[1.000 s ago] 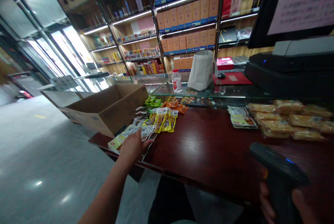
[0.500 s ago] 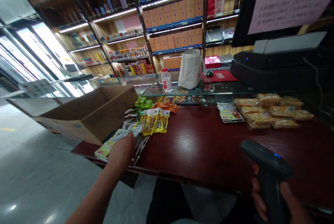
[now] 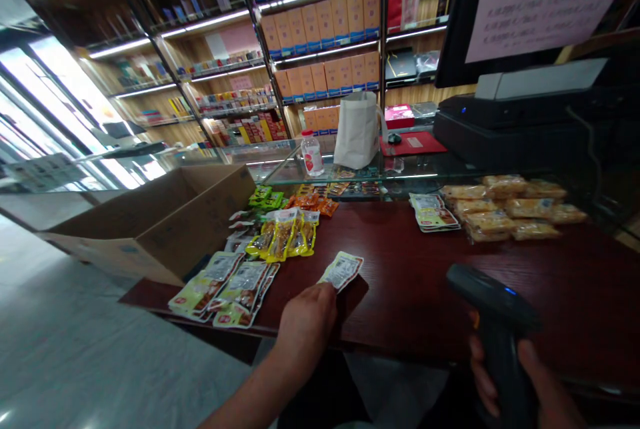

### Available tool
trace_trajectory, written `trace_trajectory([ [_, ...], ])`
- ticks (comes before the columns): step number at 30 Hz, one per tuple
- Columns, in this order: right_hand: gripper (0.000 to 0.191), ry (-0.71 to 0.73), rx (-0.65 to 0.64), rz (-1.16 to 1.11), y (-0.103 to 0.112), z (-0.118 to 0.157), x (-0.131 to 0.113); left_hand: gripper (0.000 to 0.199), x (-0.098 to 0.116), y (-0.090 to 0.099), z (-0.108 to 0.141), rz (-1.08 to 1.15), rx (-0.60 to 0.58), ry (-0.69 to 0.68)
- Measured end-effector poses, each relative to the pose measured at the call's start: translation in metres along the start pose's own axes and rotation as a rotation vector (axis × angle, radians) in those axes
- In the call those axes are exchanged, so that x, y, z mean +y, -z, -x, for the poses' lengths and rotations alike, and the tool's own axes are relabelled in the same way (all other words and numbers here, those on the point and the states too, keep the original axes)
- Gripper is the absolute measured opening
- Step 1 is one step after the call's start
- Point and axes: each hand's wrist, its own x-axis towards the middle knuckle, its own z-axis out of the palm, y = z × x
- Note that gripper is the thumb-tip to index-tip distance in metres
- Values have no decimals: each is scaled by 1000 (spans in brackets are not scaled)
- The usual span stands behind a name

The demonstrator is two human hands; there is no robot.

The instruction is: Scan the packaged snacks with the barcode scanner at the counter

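My left hand (image 3: 307,322) pinches the near end of a small pale green and white packet (image 3: 343,270), held just above the dark red table. At the lower right, my right hand (image 3: 505,369) is wrapped round the handle of a black barcode scanner (image 3: 493,299) with a blue light on top. Similar green packets (image 3: 243,289) lie in two overlapping piles at the table's left edge. Behind them are yellow-edged snack packs (image 3: 285,236). Another stack of green packets (image 3: 433,212) lies farther right, beside a pile of wrapped bread-like packs (image 3: 500,208).
An open cardboard box (image 3: 187,232) stands at the left. Orange packs (image 3: 313,202) and bright green packs (image 3: 267,197) lie near a glass counter with a bottle (image 3: 312,154) and white bag (image 3: 356,129). A monitor (image 3: 460,29) stands at the right.
My left hand has moved right from the left piles, carrying one green packet over the middle of the table. My right hand still holds the scanner. The view has shifted slightly.
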Motion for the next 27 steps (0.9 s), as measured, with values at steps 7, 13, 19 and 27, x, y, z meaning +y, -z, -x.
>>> trace_trajectory([
  [7, 53, 103, 101, 29, -10, 10, -7, 53, -20, -14, -12, 37, 85, -11],
  [13, 51, 110, 150, 2, -34, 11, -7, 74, -36, -16, -28, 136, -117, 119],
  [19, 50, 184, 129, 12, -43, 7, -3, 39, -33, -9, -34, 527, -241, 196],
  [27, 45, 248, 105, -10, -46, 15, -8, 36, 3, -19, -45, 964, -192, 173],
])
